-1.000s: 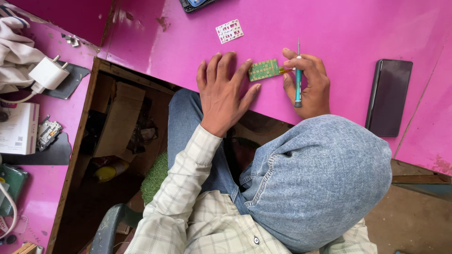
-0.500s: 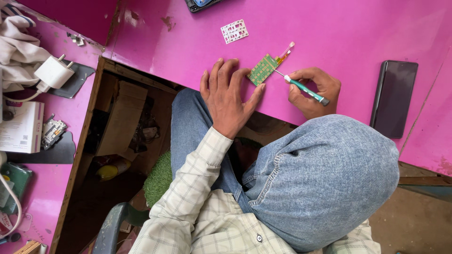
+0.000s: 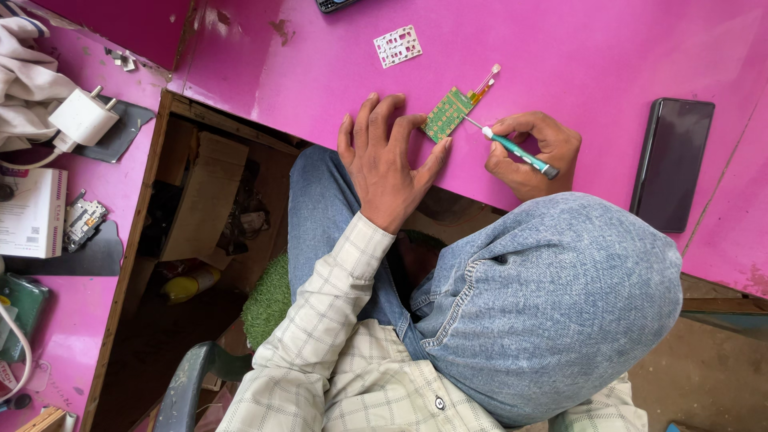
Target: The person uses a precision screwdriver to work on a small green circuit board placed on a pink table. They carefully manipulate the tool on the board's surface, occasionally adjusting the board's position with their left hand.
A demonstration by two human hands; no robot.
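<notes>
On the pink table (image 3: 576,56), near its front edge, a small green circuit board (image 3: 448,114) lies flat with an orange ribbon tail (image 3: 485,83) pointing away to the far right. The left hand (image 3: 384,160) rests spread wide beside it, palm down, with the fingertips against the board's near-left edge, pinning it rather than gripping. The right hand (image 3: 532,152) is curled closed around a teal-handled screwdriver (image 3: 516,150), whose thin tip meets the board's right corner.

A second ago the board was lifted between both hands and the screwdriver stood nearly upright in the right fist; half a second ago the board was already down on the table and the tool had tipped over toward it. Since then the tip has come closer to the board's edge, and the left hand has stayed flat.

Farther off sits a white perforated card (image 3: 398,46), and to the right a dark phone (image 3: 672,164) lies face up, well apart from the hands. At the left, a white charger plug (image 3: 82,120) rests on a grey plate.

Below the table edge an open wooden compartment (image 3: 148,232) holds a brown cardboard box (image 3: 206,196), what seems to be a yellow bottle (image 3: 188,286) in the shadow, and dark clutter too dim to name. A green mat (image 3: 268,300) lies by the knee in blue jeans.
</notes>
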